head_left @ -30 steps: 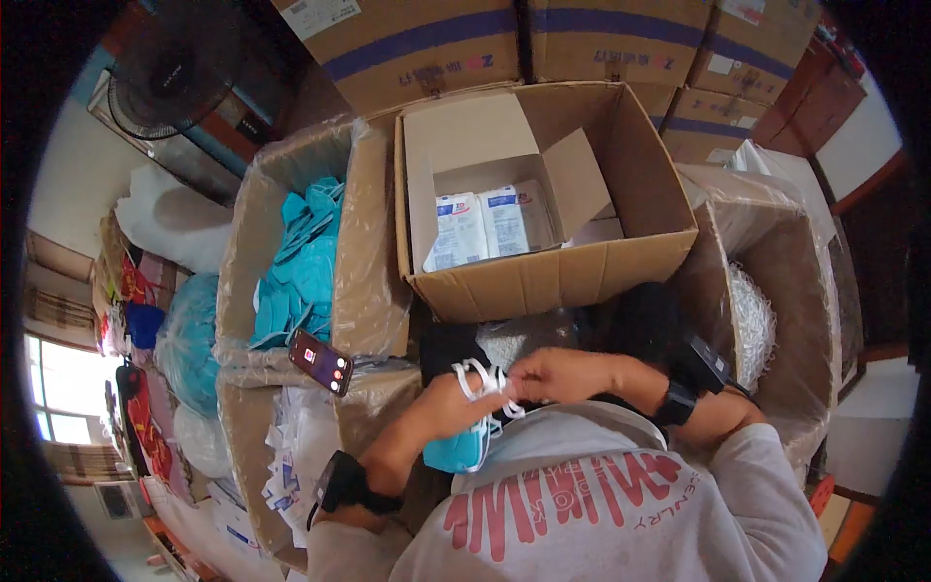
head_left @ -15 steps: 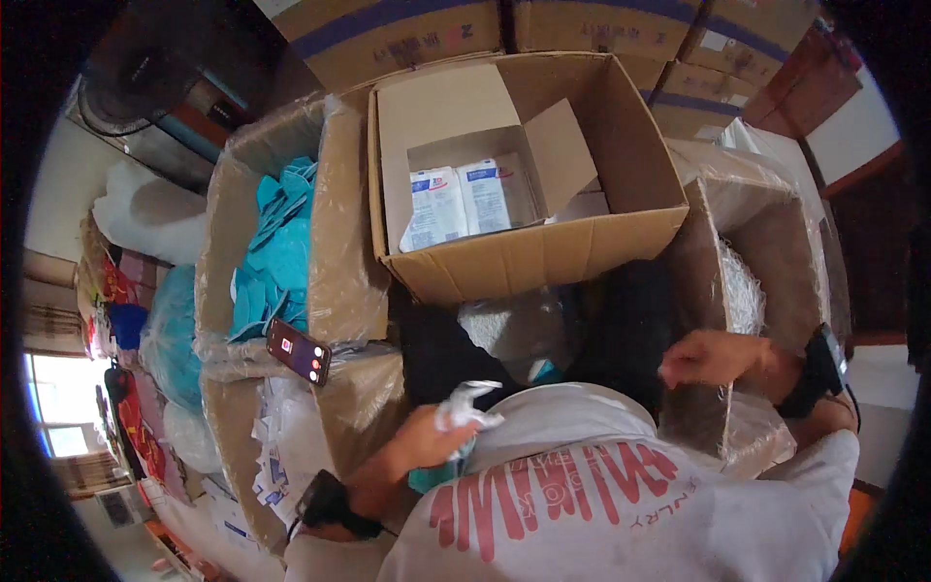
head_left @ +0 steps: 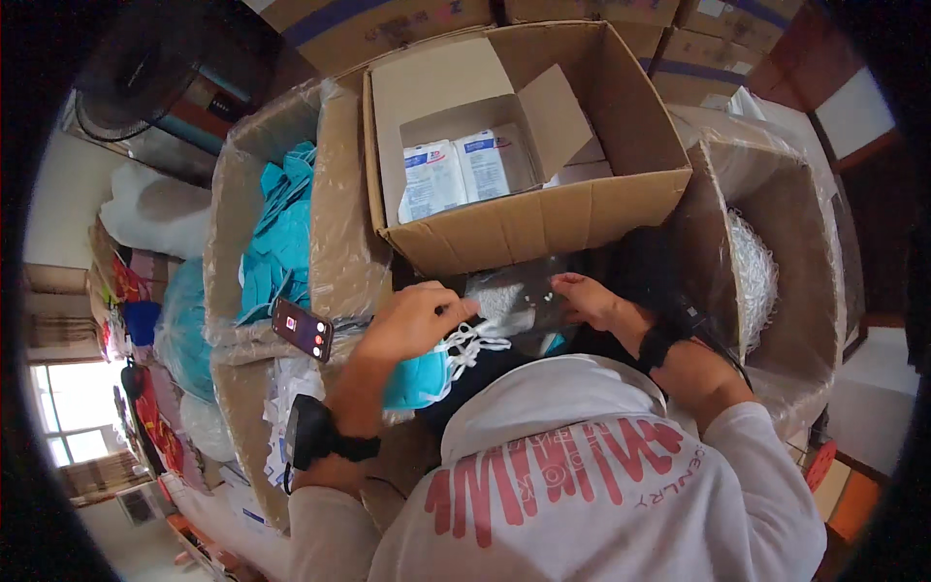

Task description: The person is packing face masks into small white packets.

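My left hand (head_left: 419, 318) is closed above my lap, with a bunch of teal face masks (head_left: 419, 378) hanging under it. Their white straps (head_left: 477, 339) dangle beside its fingertips. Across from it, my right hand (head_left: 590, 301) pinches the edge of a clear plastic bag (head_left: 536, 291). The bag spreads between my two hands; whether the left fingertips also grip it, I cannot tell.
Ahead stands an open carton (head_left: 524, 228) with white printed packs (head_left: 454, 177) inside. On the left a lined box holds loose teal masks (head_left: 281, 228), with a phone (head_left: 303, 328) on its edge. A right-hand box holds white straps (head_left: 752, 281).
My left hand has risen and moved forward, carrying the masks. My right hand has come inward from the right-hand box and now pinches the clear bag. The view has shifted slightly.
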Tool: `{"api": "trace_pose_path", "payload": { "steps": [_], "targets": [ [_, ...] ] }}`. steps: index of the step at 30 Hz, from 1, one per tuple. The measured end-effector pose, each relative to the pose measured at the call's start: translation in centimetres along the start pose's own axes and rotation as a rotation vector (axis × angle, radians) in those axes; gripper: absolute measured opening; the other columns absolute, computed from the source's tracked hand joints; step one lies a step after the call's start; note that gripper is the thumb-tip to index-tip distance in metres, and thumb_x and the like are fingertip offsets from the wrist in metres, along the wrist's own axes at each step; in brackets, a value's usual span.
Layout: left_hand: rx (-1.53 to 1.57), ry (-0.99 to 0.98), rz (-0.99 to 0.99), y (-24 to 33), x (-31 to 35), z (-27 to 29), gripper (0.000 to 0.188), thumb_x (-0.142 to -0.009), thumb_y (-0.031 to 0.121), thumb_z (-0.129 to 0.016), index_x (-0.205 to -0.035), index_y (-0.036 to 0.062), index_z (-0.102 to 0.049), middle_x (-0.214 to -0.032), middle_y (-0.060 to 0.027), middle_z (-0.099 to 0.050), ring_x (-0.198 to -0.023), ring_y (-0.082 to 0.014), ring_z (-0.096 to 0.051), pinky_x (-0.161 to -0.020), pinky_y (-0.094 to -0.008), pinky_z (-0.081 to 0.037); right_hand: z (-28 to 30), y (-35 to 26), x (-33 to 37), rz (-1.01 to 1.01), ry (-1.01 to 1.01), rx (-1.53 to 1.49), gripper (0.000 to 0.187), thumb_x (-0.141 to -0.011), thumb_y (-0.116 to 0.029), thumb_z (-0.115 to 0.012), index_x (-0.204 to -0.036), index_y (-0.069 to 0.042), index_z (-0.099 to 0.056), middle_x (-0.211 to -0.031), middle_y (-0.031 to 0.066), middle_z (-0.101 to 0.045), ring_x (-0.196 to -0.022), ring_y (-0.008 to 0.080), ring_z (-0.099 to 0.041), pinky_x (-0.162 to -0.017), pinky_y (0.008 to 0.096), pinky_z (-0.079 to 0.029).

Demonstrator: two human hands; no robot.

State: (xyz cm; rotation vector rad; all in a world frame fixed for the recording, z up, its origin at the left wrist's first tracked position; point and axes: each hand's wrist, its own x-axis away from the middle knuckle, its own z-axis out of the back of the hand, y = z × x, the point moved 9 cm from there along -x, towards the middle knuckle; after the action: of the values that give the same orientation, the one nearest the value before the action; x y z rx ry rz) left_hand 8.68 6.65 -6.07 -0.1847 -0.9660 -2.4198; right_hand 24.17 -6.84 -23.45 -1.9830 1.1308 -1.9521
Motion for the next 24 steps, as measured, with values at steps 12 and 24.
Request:
{"api": "trace_pose_path", "payload": {
  "steps": [12, 24],
  "targets": [
    [0.416, 0.357, -0.062, 3.5, 0.6, 5.6, 0.037, -0.093, 0.028, -0.030, -0.077, 0.0039, -0.053, -0.059, -0.0002, -0.046, -0.058, -0.0071, -0.044, -0.053, -0.0220, -0.035, -15.8, -11.2, 12.6, 0.722, -0.825, 0.576, 0.030, -0.090, -0.029, -0.046, -0.096, 0.000, -0.053, -0.086, 0.0082, -0.058, -0.078, 0.0154, -0.050, -0.068, 0.0300, -0.042],
    [0.799, 0.609, 0.154, -2.3, -2.2, 2.1, 0.045, -0.091, 0.040, -0.034, -0.068, 0.0053, -0.050, -0.054, -0.0024, -0.042, -0.052, -0.0122, -0.042, -0.049, -0.0291, -0.035, -16.5, -17.5, 18.9, 1.343, -0.526, 0.542, 0.022, -0.089, -0.017, -0.042, -0.078, 0.000, -0.050, -0.080, 0.0154, -0.050, -0.079, 0.0321, -0.049, -0.074, 0.0372, -0.040]
  ]
}}
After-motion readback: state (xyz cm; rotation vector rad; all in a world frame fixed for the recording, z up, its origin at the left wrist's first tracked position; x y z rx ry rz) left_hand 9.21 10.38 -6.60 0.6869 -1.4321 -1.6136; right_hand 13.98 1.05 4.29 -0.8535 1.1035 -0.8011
